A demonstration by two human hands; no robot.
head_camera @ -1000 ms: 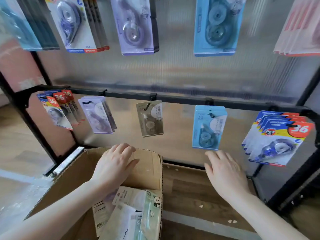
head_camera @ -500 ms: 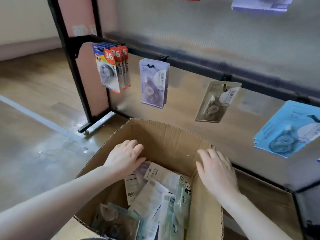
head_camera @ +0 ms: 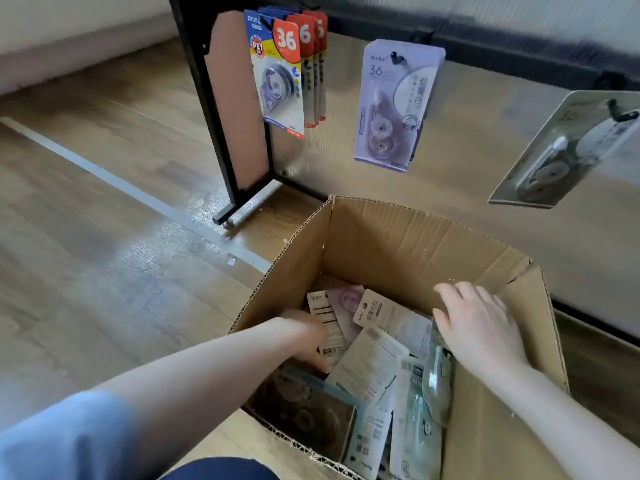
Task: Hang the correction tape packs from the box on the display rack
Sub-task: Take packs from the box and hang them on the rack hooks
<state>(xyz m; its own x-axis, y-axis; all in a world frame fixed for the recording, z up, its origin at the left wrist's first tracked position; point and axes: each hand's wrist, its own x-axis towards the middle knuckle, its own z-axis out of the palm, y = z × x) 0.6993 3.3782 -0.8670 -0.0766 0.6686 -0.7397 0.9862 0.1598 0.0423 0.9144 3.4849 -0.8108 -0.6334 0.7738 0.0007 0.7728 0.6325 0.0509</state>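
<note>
Both hands down in the cardboard box (head_camera: 408, 237); left hand (head_camera: 306, 336) buried among the loose correction tape packs (head_camera: 372, 362), fingers hidden, so can't tell the grip; right hand (head_camera: 479, 329) spread flat, fingers straight, hovering over the packs by the right wall, pinching nothing. Up on the display rack (head_camera: 207, 98): red-and-blue "36" packs (head_camera: 280, 77) left, purple pack (head_camera: 391, 105) next, grey pack (head_camera: 568, 147) far right, tilted.

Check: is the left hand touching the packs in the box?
Touching. The head view shows the left hand down inside the box, its fingers against a white-backed pack.
</note>
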